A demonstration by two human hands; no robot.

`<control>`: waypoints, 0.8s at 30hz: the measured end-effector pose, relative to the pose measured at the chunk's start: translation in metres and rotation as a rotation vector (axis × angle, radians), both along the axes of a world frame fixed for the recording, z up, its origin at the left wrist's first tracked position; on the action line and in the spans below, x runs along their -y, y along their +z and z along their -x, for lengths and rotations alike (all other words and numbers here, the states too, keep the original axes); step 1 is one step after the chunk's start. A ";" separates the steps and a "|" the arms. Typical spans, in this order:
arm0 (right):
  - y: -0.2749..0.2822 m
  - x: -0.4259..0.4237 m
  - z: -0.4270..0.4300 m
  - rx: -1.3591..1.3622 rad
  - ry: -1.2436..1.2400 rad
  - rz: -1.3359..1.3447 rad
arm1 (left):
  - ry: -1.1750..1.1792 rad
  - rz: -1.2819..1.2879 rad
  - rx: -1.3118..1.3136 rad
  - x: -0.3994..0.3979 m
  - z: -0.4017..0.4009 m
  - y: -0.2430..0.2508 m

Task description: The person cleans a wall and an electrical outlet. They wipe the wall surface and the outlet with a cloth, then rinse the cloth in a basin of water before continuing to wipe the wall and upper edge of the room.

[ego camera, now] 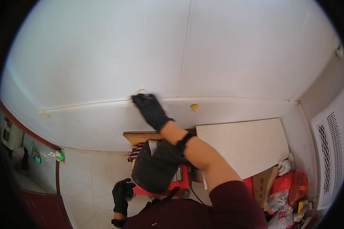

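My right hand (149, 110), in a black glove, reaches up to the white panelled wall (117, 57). It presses a whitish cloth or pad (140, 92) against the pale trim strip (215, 99); motion blurs the fingers, and most of the pad is hidden under them. Low on the left is my left hand (121, 194), also gloved in black. Its fingers curl around a dark, shiny round object (130, 195), which is mostly covered. Right of that hand, a black curved shell-like object (157, 171) sits over a red case or machine (182, 180).
A yellow hook-like fitting (194, 107) is on the wall. A white board (243, 143) lies at right, near a cardboard piece (263, 183) and plastic bags (281, 200). A white vented unit (326, 151) stands far right. Left is a dark red door frame (57, 177).
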State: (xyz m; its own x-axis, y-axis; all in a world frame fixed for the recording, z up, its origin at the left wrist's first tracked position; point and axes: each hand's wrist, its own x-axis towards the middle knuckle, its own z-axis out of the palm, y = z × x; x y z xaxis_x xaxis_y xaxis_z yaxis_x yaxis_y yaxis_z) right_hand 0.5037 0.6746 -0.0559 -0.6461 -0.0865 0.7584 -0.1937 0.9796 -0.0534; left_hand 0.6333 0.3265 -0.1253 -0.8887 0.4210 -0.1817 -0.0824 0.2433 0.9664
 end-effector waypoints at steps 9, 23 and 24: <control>-0.025 -0.266 -0.242 -0.085 -0.799 -0.045 | -0.057 0.006 0.055 -0.010 -0.016 -0.027; -0.013 0.086 0.058 0.063 -0.285 -0.213 | 0.259 -0.288 0.257 0.114 0.001 -0.053; -0.008 0.120 0.091 0.144 -0.257 -0.179 | 0.345 -0.299 0.306 0.129 0.003 -0.062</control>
